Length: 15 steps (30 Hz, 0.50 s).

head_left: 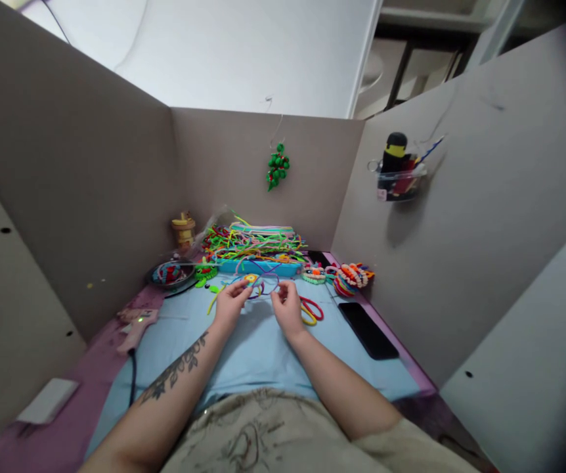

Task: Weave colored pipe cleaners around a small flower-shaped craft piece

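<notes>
My left hand (230,303) pinches a small piece made of twisted pipe cleaners (252,280), yellow and blue at its top, over the light blue mat (258,355). A purple pipe cleaner (269,284) loops from it across to my right hand (287,306), whose fingers are closed on its other end. Both hands hover just above the mat, a few centimetres apart. Red and yellow pipe cleaner loops (311,309) lie on the mat right of my right hand.
A heap of coloured pipe cleaners (251,242) fills a blue tray at the back. Finished pieces (350,276) sit at the back right, a black phone (368,330) on the right, a glue gun (135,324) on the left, a bowl (171,274) behind it. Cardboard walls enclose the desk.
</notes>
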{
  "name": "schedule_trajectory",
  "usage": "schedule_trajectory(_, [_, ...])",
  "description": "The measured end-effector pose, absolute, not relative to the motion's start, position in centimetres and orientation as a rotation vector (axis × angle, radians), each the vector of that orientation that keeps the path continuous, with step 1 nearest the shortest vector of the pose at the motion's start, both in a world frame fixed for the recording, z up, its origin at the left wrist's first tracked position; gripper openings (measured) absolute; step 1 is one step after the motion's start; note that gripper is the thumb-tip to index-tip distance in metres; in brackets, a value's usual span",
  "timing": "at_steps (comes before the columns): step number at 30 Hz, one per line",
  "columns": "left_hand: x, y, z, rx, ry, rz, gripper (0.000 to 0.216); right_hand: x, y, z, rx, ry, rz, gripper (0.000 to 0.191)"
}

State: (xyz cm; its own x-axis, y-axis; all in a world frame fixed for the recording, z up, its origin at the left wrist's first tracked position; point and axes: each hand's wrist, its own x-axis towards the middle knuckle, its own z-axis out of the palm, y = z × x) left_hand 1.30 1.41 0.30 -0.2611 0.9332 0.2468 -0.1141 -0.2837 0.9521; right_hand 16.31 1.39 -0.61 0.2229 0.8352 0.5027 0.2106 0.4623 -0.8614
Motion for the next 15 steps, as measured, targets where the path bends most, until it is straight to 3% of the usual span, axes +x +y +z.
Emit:
schedule_trajectory(3, [1.3,1.6,0.2,1.149,1.107,1.652,0.045,16.9,2.6,-1.0,-1.068,-1.205,0.706,0.032])
schedule_trajectory(7, [1.4,1.4,0.4,1.161,1.072,1.604,0.045,17.2,3.6,-1.4,-1.034,-1.226,0.947,0.024])
schedule_trajectory(15, [1.7,1.5,0.0,1.183,0.975,1.412,0.045,17.2,3.0,-0.8,-0.9,-1.358,0.932,0.022])
